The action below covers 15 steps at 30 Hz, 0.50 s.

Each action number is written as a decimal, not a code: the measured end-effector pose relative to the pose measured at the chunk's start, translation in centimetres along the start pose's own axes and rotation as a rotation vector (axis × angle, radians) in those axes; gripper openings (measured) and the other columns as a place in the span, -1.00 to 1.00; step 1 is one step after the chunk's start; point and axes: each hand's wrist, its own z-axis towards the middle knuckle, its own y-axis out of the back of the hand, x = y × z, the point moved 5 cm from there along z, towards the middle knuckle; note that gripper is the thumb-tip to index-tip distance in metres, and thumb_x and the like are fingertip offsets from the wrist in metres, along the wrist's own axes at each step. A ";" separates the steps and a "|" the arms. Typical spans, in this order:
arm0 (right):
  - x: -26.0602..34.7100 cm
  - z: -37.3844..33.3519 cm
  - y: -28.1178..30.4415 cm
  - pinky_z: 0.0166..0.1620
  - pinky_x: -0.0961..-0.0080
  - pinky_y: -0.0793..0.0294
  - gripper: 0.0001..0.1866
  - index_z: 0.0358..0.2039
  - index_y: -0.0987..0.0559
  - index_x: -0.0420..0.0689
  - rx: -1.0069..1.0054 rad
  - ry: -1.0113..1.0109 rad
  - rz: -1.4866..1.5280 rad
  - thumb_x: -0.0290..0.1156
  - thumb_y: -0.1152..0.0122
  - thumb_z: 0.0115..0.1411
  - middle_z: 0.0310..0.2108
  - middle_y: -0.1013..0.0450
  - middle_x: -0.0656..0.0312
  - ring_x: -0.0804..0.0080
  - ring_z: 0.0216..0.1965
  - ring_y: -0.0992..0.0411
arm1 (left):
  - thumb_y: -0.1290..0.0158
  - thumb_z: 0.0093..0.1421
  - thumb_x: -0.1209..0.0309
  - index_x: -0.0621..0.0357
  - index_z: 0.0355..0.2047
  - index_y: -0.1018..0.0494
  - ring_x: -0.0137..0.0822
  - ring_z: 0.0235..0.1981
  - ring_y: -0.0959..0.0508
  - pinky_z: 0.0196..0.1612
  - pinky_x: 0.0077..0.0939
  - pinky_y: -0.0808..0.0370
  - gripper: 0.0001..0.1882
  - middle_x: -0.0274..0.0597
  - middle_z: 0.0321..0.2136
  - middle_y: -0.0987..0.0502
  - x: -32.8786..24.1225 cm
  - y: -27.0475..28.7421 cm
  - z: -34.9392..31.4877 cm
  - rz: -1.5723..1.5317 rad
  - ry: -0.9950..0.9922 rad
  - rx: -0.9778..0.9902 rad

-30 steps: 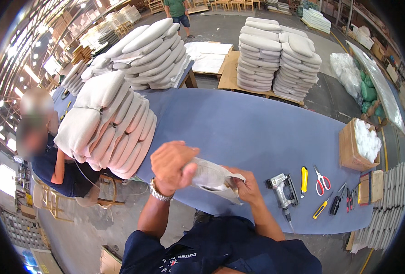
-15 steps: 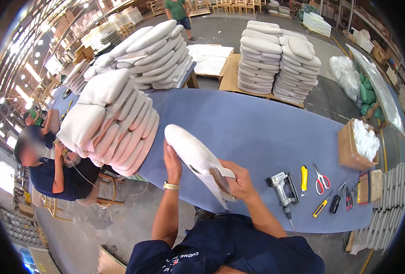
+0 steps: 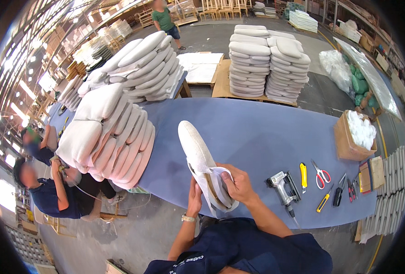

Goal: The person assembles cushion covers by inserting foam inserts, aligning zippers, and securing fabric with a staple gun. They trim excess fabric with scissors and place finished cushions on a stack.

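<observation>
Tilted on edge above the table's front, a light grey upholstered seat cushion [image 3: 195, 146] is between my two hands. My left hand [image 3: 194, 197] supports its left side near the lower end, its fingers partly hidden behind it. My right hand [image 3: 238, 183] is closed on the loose fabric flap at the right edge, thumb on top. Between the fabric edges a strip of brown board shows. On the table to the right lie a staple gun [image 3: 282, 188], a yellow utility knife [image 3: 303, 177] and red-handled scissors [image 3: 320, 176].
A tall stack of cushions [image 3: 106, 132] stands on the blue-grey table [image 3: 184, 114] at left. More cushion stacks [image 3: 269, 64] rest on a pallet beyond. A carton of white stuffing [image 3: 349, 141] sits at the right end. Co-workers [image 3: 51, 194] sit at left; another person [image 3: 163, 23] stands far back.
The cushion has turned more upright, its lower end swinging toward me. My left hand has slid down along its side, toward my right hand, which still grips the fabric.
</observation>
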 end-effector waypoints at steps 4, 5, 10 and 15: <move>-0.2 0.3 -0.3 0.04 0.31 -0.57 -0.63 0.13 -0.60 -0.22 -0.073 -0.007 0.012 -0.29 0.02 0.51 0.02 -0.61 -0.02 0.03 -0.03 -0.62 | -0.03 0.33 -0.25 0.20 0.54 0.16 0.03 0.47 -0.15 0.43 -0.04 -0.19 0.08 0.12 0.46 -0.11 -8.9 -2.3 -4.1 0.095 -0.152 0.090; -0.4 0.3 -0.3 0.03 0.30 -0.57 -0.62 0.13 -0.60 -0.22 -0.090 -0.006 0.009 -0.28 0.03 0.51 0.01 -0.61 -0.03 0.03 -0.04 -0.62 | -0.07 0.30 -0.27 0.19 0.54 0.18 0.06 0.48 -0.12 0.43 0.00 -0.19 0.12 0.13 0.47 -0.09 -9.9 -2.8 -4.8 0.110 -0.169 0.112; -0.7 0.8 -0.1 -0.01 0.28 -0.57 -0.64 0.12 -0.60 -0.22 -0.124 -0.050 -0.022 -0.29 0.02 0.51 -0.04 -0.61 -0.07 0.00 -0.07 -0.62 | -0.18 0.30 -0.09 0.25 0.45 -0.15 0.05 0.41 -0.27 0.36 0.00 -0.30 -0.08 0.15 0.41 -0.23 -14.1 -3.3 -4.4 0.231 -0.314 0.049; -1.0 0.3 1.1 -0.08 0.26 -0.57 -0.65 0.09 -0.60 -0.22 -0.132 -0.112 -0.101 -0.29 0.01 0.51 -0.12 -0.61 -0.08 -0.02 -0.17 -0.61 | -0.09 0.35 0.00 0.39 0.25 -0.38 -0.02 0.13 -0.58 0.13 -0.14 -0.54 -0.30 0.24 0.23 -0.44 -26.7 -3.1 -6.2 0.422 -0.794 -0.147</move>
